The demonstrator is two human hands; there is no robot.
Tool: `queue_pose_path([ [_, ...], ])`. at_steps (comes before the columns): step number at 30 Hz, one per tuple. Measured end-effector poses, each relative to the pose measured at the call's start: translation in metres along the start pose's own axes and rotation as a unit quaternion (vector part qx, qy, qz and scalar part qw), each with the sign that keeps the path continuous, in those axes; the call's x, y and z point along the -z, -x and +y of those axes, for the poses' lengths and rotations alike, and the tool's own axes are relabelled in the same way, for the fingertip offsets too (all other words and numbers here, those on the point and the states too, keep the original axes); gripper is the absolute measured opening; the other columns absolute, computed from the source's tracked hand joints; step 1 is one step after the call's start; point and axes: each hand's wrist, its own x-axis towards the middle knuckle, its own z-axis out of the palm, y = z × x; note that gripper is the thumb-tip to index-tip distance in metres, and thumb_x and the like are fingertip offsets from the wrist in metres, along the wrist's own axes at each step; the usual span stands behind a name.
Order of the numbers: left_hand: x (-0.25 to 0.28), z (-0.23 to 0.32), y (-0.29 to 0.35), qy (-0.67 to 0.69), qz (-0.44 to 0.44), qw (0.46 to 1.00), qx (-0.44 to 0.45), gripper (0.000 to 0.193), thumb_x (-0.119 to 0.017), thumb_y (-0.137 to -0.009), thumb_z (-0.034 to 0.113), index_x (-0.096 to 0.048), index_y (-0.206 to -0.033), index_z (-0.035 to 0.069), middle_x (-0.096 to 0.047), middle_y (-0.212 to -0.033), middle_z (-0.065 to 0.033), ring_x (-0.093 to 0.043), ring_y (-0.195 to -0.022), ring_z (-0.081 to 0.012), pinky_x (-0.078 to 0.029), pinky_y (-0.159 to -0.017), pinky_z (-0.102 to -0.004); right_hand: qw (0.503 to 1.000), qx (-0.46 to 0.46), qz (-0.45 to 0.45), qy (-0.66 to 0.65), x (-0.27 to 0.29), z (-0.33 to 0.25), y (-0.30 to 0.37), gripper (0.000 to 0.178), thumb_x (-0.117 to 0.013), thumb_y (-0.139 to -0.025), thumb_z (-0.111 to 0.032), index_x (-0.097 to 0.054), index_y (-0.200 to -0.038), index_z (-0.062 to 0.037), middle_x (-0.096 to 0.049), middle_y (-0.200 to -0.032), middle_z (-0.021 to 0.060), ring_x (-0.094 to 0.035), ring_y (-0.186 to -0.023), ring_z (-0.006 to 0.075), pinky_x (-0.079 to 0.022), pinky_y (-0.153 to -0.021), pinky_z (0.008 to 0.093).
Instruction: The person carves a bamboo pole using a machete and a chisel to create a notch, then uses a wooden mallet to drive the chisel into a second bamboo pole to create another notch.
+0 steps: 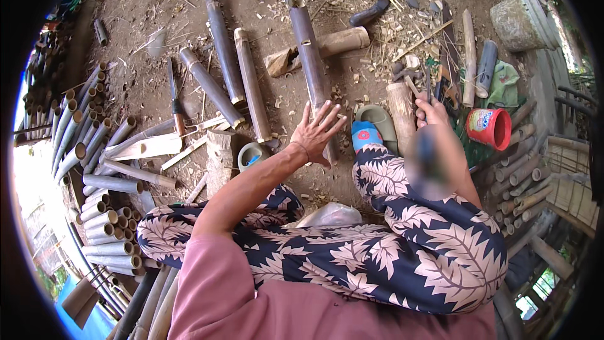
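My left hand point(318, 132) lies with fingers spread on the near end of a dark bamboo tube point(309, 66). Small openings are cut into the tube's upper side, and its far half rests across a thicker, split bamboo piece point(346, 42). Over at the right, the fingers of my right hand point(431, 112) are closed around the wooden handle of what looks like a hammer point(411, 85). A thin dark rod point(429, 80) also rises beside those fingers; whether I grip it too is unclear. Close to this hand stands a wooden block point(401, 113).
Several bamboo tubes point(221, 44) lie on the dirt floor, left of centre. A long knife point(173, 97) is near cut bamboo strips point(148, 147). Bamboo stacks point(110, 233) line the left side. On the right are a red tub point(489, 128), a saw point(448, 85) and a dirty bucket point(522, 24).
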Motion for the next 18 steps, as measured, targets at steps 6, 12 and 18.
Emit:
queue_pose_path([
  [6,-0.02,-0.001,-0.011,-0.014,-0.002,1.0,0.002,0.143,-0.082,-0.04,0.073,-0.017,-0.155,0.018,-0.015,-0.161,-0.0127,-0.01,-0.149,-0.0338,-0.011,-0.115,-0.0667,0.999,0.006,0.017,0.027,0.005,-0.004,0.014,0.026,-0.059,-0.095,-0.022,-0.052,-0.116,-0.0084,-0.047,-0.066,-0.003,-0.045,-0.045,0.0073,-0.042,-0.041,0.0265],
  [12,-0.019,-0.005,-0.017,-0.023,-0.012,1.0,-0.005,0.143,-0.078,-0.04,0.078,-0.018,-0.155,0.018,-0.014,-0.161,-0.0122,-0.009,-0.15,-0.0315,-0.007,-0.117,-0.065,0.961,0.171,-0.002,0.215,-0.027,0.012,-0.019,0.03,-0.049,-0.1,-0.014,-0.052,-0.129,-0.0065,-0.066,-0.082,0.0089,-0.055,-0.049,0.0099,-0.045,-0.044,0.0236],
  [18,-0.017,-0.008,-0.027,-0.022,-0.01,1.0,-0.007,0.134,-0.075,-0.041,0.08,-0.031,-0.151,0.018,-0.014,-0.162,-0.0082,-0.005,-0.15,-0.0286,-0.007,-0.116,-0.0653,0.756,0.371,-0.06,0.536,-0.108,0.002,-0.053,0.039,-0.052,-0.098,-0.024,-0.053,-0.136,-0.0185,-0.064,-0.094,0.0089,-0.064,-0.064,0.0192,-0.052,-0.052,0.0327],
])
